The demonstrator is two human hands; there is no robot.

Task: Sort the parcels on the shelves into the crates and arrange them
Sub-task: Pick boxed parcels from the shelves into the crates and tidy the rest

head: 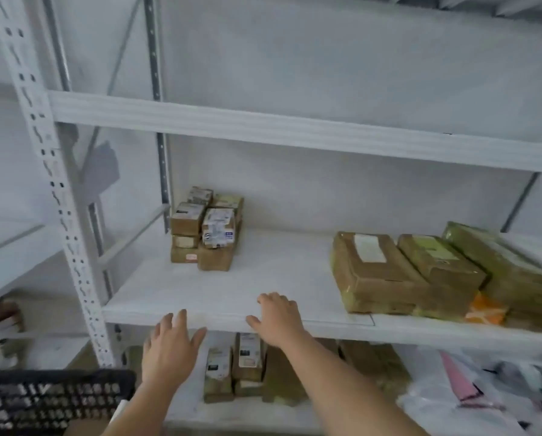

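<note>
Both our hands are released and hold nothing: the left hand (169, 350) hovers just before the shelf (232, 297) edge, the right hand (277, 319) reaches over it. The small parcels (205, 229) are stacked beyond the left hand, the large parcels (404, 272) right of the right hand, the crate (52, 401) below-left. A hasty grab could topple the small stack. The labels are too blurred to read.
</note>
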